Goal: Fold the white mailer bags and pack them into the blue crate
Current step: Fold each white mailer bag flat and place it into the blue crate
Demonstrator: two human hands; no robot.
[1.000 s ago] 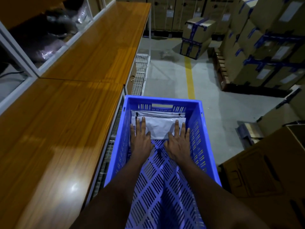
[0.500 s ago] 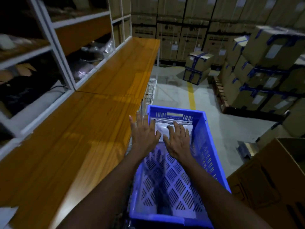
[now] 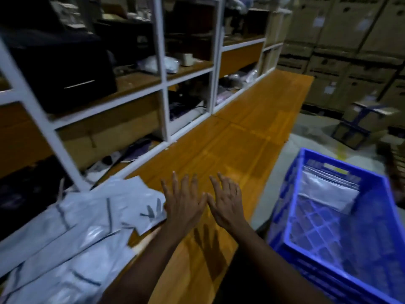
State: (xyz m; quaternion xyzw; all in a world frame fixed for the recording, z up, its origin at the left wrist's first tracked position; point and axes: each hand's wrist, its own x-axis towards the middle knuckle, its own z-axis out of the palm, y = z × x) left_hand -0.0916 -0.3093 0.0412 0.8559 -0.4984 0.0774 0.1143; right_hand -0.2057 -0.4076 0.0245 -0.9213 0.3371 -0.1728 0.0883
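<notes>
The left hand [image 3: 184, 207] and right hand [image 3: 226, 205] hover side by side over the worktop [image 3: 241, 145], each grip wide and holding nothing. Loose white mailer bags [image 3: 87, 220] lie piled just left of them (all messy). Some folded bags [image 3: 328, 189] rest inside the blue crate [image 3: 289, 198], at its far end.

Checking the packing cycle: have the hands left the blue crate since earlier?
Yes. The left hand and right hand left the blue crate and moved left of it, over the wooden bench, near the mailer bags.
</notes>
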